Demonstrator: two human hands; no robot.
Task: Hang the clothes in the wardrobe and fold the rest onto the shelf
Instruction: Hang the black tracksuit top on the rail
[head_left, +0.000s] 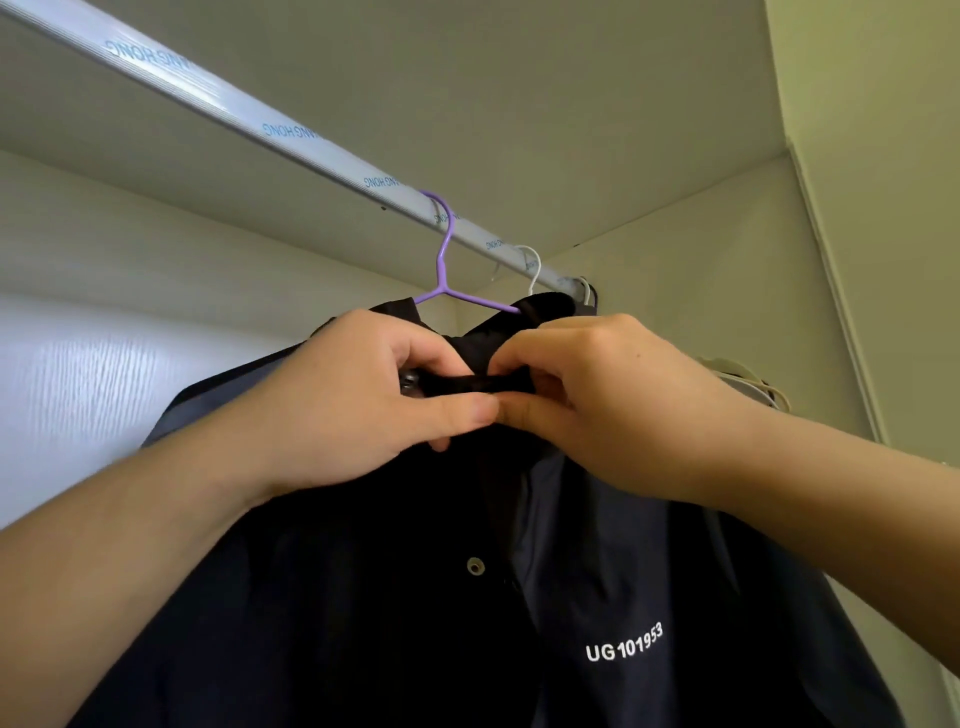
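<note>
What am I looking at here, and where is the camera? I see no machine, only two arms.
There is no machine: a person does the job with bare hands. The single picture comes from a camera worn on the person's head, here looking up into a wardrobe. A dark jacket with white lettering hangs on a purple hanger, which is hooked over the rail. The left hand and the right hand both pinch the jacket at its collar, with their thumbs touching. A white hanger hangs further along the rail.
</note>
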